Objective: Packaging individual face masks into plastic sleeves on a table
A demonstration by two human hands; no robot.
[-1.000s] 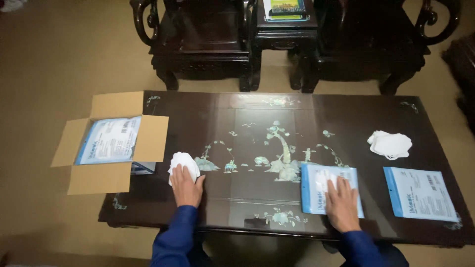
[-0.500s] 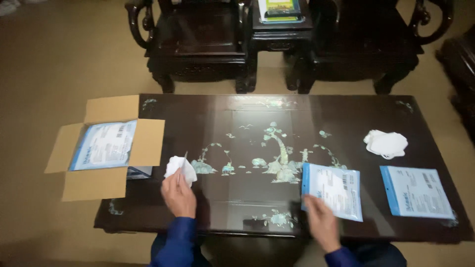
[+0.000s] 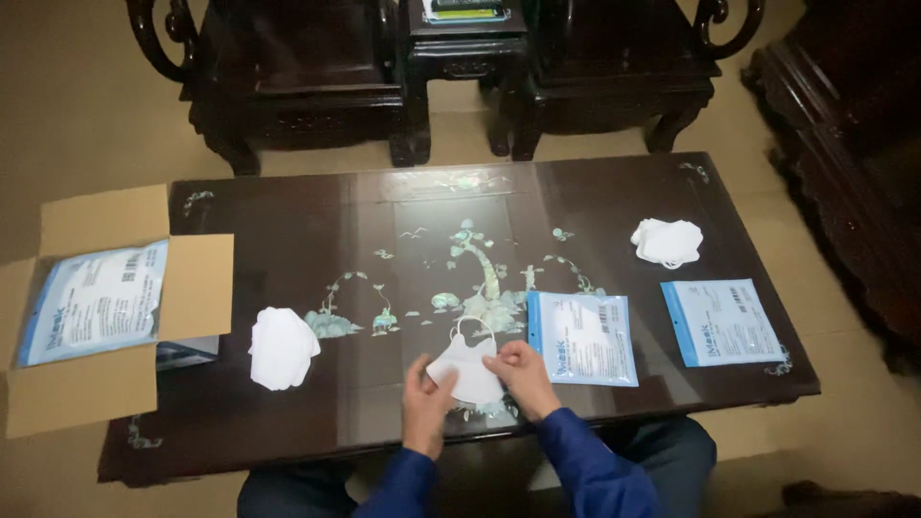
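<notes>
L hand (image 3: 424, 401) + R hand (image 3: 519, 376) now meet at table (image 3: 288, 221) front-centre, both pinching one white mask (image 3: 463, 372) by its edges, fingers closed on it. Earlier: L on mask stack (image 3: 281, 347), R on pouch (image 3: 581, 337). Both now released; single mask lies between stack & pouch. 2nd pouch (image 3: 721, 321), far stack (image 3: 667, 242), box (image 3: 91, 307) unmoved.

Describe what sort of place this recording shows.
Probably a home sitting room: a dark low table with pearly inlay, carved dark wooden chairs behind it, and plain floor. Both hands hold a white face mask.
</notes>
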